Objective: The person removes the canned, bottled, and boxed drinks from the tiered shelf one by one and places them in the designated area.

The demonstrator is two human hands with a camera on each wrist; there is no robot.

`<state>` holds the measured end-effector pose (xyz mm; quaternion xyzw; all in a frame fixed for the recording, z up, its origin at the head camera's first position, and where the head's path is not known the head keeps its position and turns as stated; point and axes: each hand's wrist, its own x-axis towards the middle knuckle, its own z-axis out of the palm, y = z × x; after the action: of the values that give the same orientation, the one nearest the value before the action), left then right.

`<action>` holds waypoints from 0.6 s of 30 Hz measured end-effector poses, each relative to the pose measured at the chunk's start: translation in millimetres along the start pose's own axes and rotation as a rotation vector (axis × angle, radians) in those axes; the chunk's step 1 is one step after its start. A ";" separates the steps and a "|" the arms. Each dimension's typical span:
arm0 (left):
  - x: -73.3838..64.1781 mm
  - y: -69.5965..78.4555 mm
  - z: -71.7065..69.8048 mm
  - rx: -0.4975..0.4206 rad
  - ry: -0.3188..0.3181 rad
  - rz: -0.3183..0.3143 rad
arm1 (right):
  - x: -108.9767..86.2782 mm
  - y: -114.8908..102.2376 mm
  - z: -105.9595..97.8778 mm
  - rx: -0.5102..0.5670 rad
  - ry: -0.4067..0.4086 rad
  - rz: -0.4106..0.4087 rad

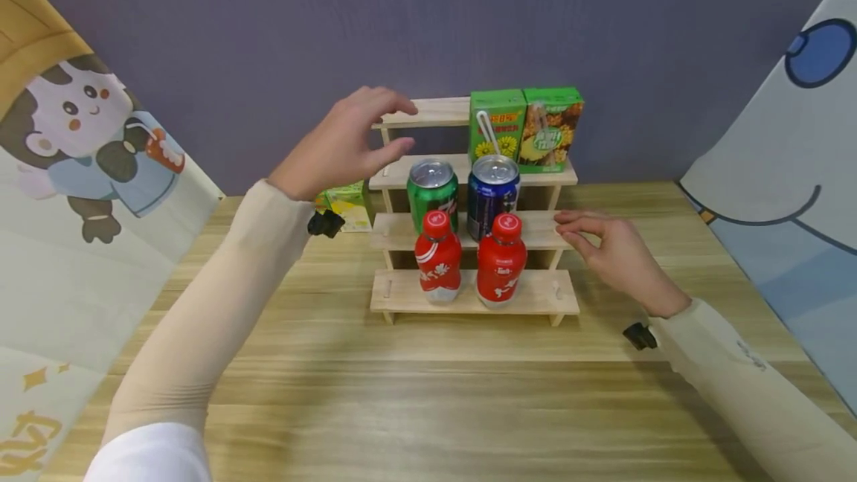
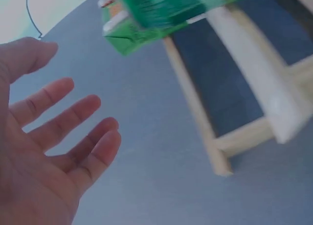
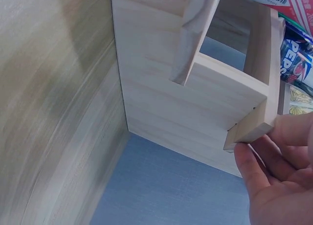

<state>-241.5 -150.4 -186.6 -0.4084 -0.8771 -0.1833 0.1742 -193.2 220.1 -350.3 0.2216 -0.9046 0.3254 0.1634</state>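
A stepped wooden display rack [image 1: 402, 290] stands on the table. My left hand [image 1: 355, 140] is raised beside its upper left side, fingers spread and holding nothing; the left wrist view shows the palm [image 2: 39, 176] apart from the rack. At the right end of a middle step, my right hand [image 1: 612, 255] pinches the board's edge between thumb and fingers [image 3: 252, 171]. Two red bottles [image 1: 438, 266] stand on the lowest step. Behind them are a green can [image 1: 422, 199] and a dark blue Pepsi can [image 1: 485, 203]. Two green drink cartons [image 1: 552, 136] stand higher, at the right.
Another green-yellow carton [image 1: 351, 207] stands on the wood-grain table [image 1: 428, 407] behind the left forearm. A grey-blue wall [image 1: 428, 21] rises behind the rack. Printed cartoon panels [image 1: 770, 132] flank both sides.
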 end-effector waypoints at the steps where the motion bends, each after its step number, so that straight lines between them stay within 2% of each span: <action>1: 5.0 2.3 -1.8 0.000 -0.007 0.007 | -0.1 0.1 -0.1 0.000 -0.001 0.000; 4: 20.2 7.9 -4.0 0.015 -0.040 -0.001 | -0.3 0.2 -0.9 0.001 -0.003 -0.004; 8: 42.3 12.4 2.1 0.048 -0.107 -0.018 | 0.1 -0.5 -1.9 -0.001 -0.002 -0.014; 15: 78.6 24.2 9.7 0.179 -0.290 -0.037 | 0.1 0.7 -0.3 0.006 -0.001 -0.026; 18: 92.1 29.7 12.4 0.217 -0.343 -0.029 | -0.2 1.2 0.1 0.010 -0.004 -0.018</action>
<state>-276.0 -66.8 -150.2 -0.3997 -0.9144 -0.0178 0.0624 -193.7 220.8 -351.1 0.2312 -0.9014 0.3278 0.1632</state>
